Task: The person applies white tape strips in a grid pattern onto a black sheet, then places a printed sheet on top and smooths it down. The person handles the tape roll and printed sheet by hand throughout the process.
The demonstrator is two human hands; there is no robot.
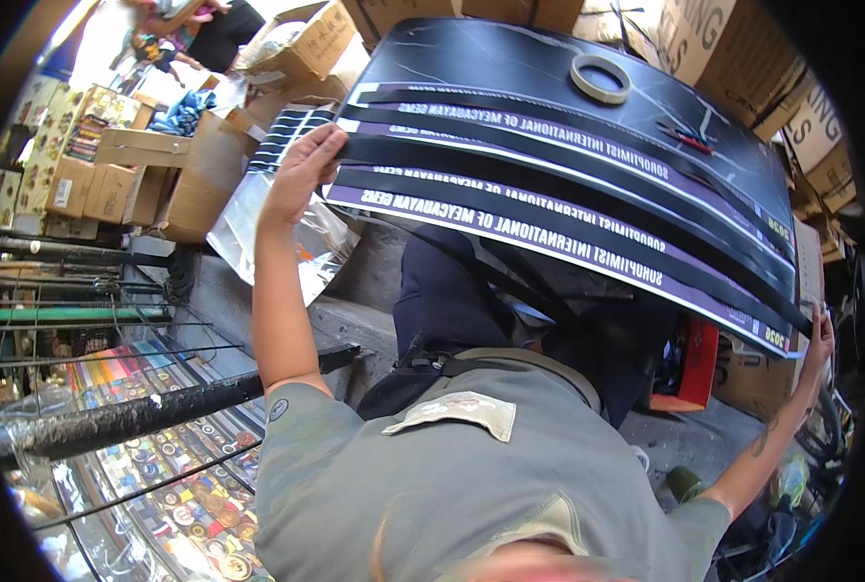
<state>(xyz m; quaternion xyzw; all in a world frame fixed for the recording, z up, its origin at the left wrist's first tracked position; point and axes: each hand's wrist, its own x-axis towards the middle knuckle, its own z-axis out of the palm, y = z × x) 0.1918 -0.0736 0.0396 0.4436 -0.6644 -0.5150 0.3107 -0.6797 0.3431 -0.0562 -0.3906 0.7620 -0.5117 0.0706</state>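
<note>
My left hand (pixel 307 164) pinches one end of a black ribbon (pixel 549 182) at the left edge of a dark, marble-patterned tabletop (pixel 490 58). At the far right, my right hand (pixel 819 340) pinches the ribbon's other end, so it is drawn across the table. Beneath and beside it lie long printed strips (pixel 505 225) in purple and white with reversed lettering, with more black ribbons between them. A roll of tape (pixel 600 78) lies flat on the far part of the table. Near it are red-handled pliers or cutters (pixel 685 137).
Cardboard boxes (pixel 723 65) crowd the table's far and right sides, with open cartons (pixel 301 44) at upper left. Clear plastic wrapping (pixel 308 247) is beside the table. A metal rail (pixel 134 415) and a display of medals (pixel 199 509) are at lower left. People (pixel 177 36) are in the background.
</note>
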